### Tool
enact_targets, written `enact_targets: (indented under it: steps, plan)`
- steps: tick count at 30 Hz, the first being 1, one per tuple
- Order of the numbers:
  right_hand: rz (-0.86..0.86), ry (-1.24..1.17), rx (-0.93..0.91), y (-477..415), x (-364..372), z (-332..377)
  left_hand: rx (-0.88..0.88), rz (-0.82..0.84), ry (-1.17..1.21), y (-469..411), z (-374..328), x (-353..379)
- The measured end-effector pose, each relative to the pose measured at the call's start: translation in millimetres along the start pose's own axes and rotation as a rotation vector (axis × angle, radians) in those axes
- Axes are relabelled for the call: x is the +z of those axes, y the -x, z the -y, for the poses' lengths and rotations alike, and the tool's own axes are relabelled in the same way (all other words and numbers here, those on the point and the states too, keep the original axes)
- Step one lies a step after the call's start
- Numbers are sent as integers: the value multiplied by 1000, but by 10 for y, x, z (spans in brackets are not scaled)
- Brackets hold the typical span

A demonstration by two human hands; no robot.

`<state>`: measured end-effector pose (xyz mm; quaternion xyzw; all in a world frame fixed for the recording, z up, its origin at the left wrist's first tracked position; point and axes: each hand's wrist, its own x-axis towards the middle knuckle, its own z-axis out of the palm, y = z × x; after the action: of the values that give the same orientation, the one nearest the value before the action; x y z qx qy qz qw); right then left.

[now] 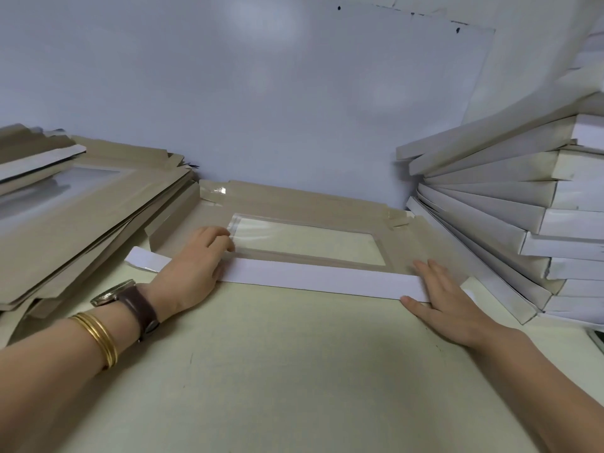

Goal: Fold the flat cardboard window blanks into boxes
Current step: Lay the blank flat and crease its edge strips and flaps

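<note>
- A stack of flat blanks (81,217) fills the left of the frame, their edges fanned and uneven. One corner overhangs close to the working piece.
- A leaning pile of folded boxes (523,223) crowds the right side. Its lowest box runs just beside the working piece's right edge.
- A pale, smooth wall (261,93) closes off the upper frame, directly behind everything.
- The blank (425,243) being worked lies flat at centre frame on the table (277,371), between the two piles.
- It is dull tan card with a rectangular clear window (310,243) of glossy film, which catches glare at its upper left corner.
- Its near flap (313,279) is turned over onto the panel as a long white strip (the card's other face is white).
- The left hand (192,266) rests palm-down on the strip's left part. Its fingers are loosely bent, with the tips at the window's left edge.
- The right hand (447,302) lies flat with straight, spread fingers on the strip's right end.
- The left wrist carries a brown-strapped watch (130,302) and gold bangles (98,338).
- The tabletop is matte pale green with faint scuffs.
</note>
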<state>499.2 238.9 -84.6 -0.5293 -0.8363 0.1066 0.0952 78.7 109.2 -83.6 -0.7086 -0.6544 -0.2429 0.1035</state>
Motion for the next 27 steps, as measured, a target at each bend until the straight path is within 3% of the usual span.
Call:
enact_targets:
  steps: [5, 13, 19, 27]
  plan:
    - [-157, 42, -156, 26, 11, 110, 123, -58, -71, 40, -129, 23]
    - [-212, 64, -225, 47, 121, 334, 49, 155, 48, 40, -219, 32]
    - [-220, 71, -325, -25, 166, 522, 67, 150, 37, -11, -304, 56]
    - [-176, 137, -285, -81, 106, 620, 103, 104, -22, 12, -316, 62]
